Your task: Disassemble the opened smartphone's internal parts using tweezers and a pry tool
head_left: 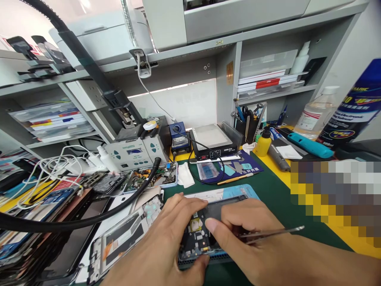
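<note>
Pinching a pair of metal tweezers (269,232), the right hand (250,230) sits at lower centre of the frame, fingers closed on the tool; its tips are hidden behind the fingers, and its back end points toward the right edge. The hand rests over an opened smartphone (198,234) whose circuit board and dark battery show. The left hand (169,234) steadies the phone from the left, fingers spread across its upper edge and thumb pressed on its lower edge, so it is clamped on the phone. The phone lies on a blue repair mat (250,191), which sits on the green tabletop (276,198).

Just left of the phone lies a detached phone frame (125,234), and a thick black hose (89,220) curves across the lower left. Farther back, left of centre, stands a grey soldering station (135,153), with a black heating plate (212,141) near centre. At right are a yellow bottle (263,143), a teal tool (309,145) and a blue spray can (354,107). White cables (56,169) pile at far left.
</note>
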A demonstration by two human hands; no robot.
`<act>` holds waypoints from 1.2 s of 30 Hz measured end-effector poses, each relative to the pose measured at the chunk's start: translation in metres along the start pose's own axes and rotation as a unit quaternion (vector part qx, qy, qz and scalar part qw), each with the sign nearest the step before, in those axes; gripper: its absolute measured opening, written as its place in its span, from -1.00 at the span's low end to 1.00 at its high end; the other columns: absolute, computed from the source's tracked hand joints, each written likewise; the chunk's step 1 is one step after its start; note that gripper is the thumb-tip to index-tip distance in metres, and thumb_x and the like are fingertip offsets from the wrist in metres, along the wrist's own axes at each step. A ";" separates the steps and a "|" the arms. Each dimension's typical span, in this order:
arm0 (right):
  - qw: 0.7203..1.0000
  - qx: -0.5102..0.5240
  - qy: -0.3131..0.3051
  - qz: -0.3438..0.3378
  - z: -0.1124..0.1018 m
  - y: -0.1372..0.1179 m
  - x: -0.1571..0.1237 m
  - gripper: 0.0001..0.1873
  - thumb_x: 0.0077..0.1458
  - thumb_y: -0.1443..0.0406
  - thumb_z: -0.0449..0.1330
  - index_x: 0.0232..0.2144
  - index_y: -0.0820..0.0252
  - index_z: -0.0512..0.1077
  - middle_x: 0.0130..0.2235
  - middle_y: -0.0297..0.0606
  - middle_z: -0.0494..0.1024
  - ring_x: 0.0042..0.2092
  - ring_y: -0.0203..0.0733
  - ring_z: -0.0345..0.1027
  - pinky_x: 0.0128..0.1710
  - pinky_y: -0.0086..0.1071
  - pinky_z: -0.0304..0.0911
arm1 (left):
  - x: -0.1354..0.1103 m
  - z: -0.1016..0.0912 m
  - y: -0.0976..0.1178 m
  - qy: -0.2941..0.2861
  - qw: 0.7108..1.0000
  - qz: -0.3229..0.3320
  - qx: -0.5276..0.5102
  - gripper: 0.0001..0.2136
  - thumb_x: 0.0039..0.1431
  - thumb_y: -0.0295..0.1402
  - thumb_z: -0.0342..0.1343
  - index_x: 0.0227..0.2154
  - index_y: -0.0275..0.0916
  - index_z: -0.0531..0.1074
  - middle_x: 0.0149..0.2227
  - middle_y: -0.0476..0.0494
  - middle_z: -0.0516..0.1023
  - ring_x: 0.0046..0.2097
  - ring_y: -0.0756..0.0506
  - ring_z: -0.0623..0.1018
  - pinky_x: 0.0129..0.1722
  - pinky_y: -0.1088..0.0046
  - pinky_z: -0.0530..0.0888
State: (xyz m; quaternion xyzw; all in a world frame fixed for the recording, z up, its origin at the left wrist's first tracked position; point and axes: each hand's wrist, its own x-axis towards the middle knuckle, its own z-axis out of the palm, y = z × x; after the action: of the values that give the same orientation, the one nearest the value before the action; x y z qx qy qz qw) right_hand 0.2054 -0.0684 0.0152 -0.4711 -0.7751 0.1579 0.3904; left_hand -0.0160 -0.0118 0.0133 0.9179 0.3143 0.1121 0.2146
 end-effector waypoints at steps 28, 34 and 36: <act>0.999 -0.037 0.038 -0.001 0.003 0.002 0.000 -0.45 0.32 0.08 0.20 -0.67 0.09 0.23 -0.66 -0.46 0.24 -0.52 -0.28 0.15 -0.50 -0.39 0.09 | 0.008 0.009 0.005 0.080 0.995 0.065 0.017 -0.22 0.00 -0.46 0.20 0.28 0.01 0.05 0.25 -0.18 0.39 0.34 -0.39 0.31 0.27 -0.15 0.42; 0.998 -0.045 0.035 -0.001 -0.001 0.001 0.001 -0.47 0.31 0.09 0.21 -0.66 0.09 0.26 -0.67 -0.47 0.23 -0.54 -0.29 0.13 -0.52 -0.40 0.07 | 0.006 0.011 0.005 0.069 0.997 0.045 0.011 -0.22 -0.01 -0.47 0.19 0.29 0.03 0.05 0.27 -0.16 0.37 0.37 -0.39 0.26 0.25 -0.16 0.44; 0.999 -0.041 0.027 -0.002 -0.001 0.000 0.001 -0.49 0.32 0.17 0.18 -0.66 0.09 0.21 -0.66 -0.49 0.21 -0.56 -0.32 0.09 -0.53 -0.40 0.06 | 0.007 0.012 0.005 0.071 0.996 0.054 0.016 -0.22 0.00 -0.48 0.19 0.29 0.02 0.06 0.26 -0.16 0.38 0.36 -0.38 0.28 0.30 -0.17 0.39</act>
State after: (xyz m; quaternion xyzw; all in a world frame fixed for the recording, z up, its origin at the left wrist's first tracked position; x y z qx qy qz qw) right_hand 0.2057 -0.0674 0.0163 -0.4891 -0.7710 0.1120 0.3922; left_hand -0.0039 -0.0152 0.0059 0.9266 0.2800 0.1836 0.1709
